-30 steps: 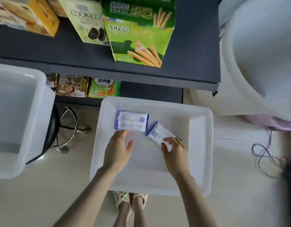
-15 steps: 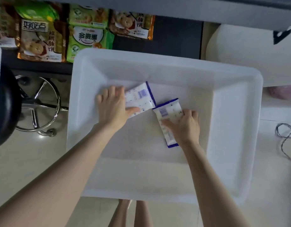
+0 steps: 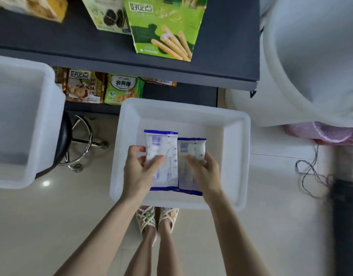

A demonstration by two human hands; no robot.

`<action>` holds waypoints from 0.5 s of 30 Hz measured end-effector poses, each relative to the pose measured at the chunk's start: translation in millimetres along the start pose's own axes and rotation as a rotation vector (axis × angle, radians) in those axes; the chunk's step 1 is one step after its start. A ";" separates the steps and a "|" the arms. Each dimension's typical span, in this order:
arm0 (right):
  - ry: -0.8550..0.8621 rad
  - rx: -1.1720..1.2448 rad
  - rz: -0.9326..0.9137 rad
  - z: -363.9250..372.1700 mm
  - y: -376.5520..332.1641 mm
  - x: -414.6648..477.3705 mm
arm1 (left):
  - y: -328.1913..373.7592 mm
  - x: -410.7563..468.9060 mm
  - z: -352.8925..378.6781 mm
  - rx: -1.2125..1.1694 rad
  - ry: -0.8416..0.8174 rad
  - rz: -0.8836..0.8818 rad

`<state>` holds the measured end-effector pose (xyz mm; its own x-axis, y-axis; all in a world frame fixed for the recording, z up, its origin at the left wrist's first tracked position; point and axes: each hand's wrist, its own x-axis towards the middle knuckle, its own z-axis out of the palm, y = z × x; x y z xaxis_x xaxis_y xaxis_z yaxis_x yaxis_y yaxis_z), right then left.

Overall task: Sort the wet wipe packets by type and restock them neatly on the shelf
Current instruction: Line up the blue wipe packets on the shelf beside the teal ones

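Note:
Two white wet wipe packets with blue ends are held side by side above a white plastic bin (image 3: 236,156). My left hand (image 3: 139,172) grips the left packet (image 3: 163,148), thumb across its face. My right hand (image 3: 204,172) grips the right packet (image 3: 192,150) along its right edge. Both packets show their printed backs with barcodes near the top, and their long edges touch. The dark shelf (image 3: 221,56) stands just beyond the bin.
Snack boxes, among them a green biscuit-stick box (image 3: 163,30), stand on the shelf, and snack bags (image 3: 104,88) lie on the lower level. Another white bin (image 3: 22,124) rests on a black stool (image 3: 72,140) at left. A large white tub (image 3: 315,56) and a loose cord (image 3: 311,172) are at right.
Both hands have picked the packets up off the bin floor, turned them upright and brought them together side by side. The camera has pulled back, showing the upper shelf again.

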<state>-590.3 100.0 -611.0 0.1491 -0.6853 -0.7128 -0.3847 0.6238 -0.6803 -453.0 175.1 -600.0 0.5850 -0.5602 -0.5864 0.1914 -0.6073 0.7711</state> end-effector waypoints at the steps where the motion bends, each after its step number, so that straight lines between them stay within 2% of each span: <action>1: -0.034 0.080 -0.014 -2.4 -17.2 -19.5 | 19.7 -19.5 -7.1 -0.077 -0.006 0.009; 4: -0.221 0.279 -0.059 -10.6 -75.3 -82.6 | 77.4 -72.5 -25.4 -0.187 -0.046 0.121; 6: -0.329 0.354 -0.073 -14.0 -107.3 -117.5 | 110.6 -99.5 -33.7 -0.178 -0.033 0.249; 9: -0.401 0.422 -0.056 -18.7 -159.3 -169.1 | 164.6 -138.4 -47.9 -0.109 0.007 0.419; 11: -0.459 0.425 -0.112 -23.8 -198.6 -207.5 | 206.0 -167.9 -58.1 -0.052 -0.008 0.475; 15: -0.513 0.293 -0.347 -34.0 -273.7 -271.4 | 286.7 -223.8 -78.6 0.015 -0.056 0.582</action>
<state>-556.5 102.4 -225.5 0.6596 -0.6447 -0.3864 0.0152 0.5254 -0.8507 -467.1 170.6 -228.1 0.5477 -0.8328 -0.0800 -0.1603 -0.1983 0.9669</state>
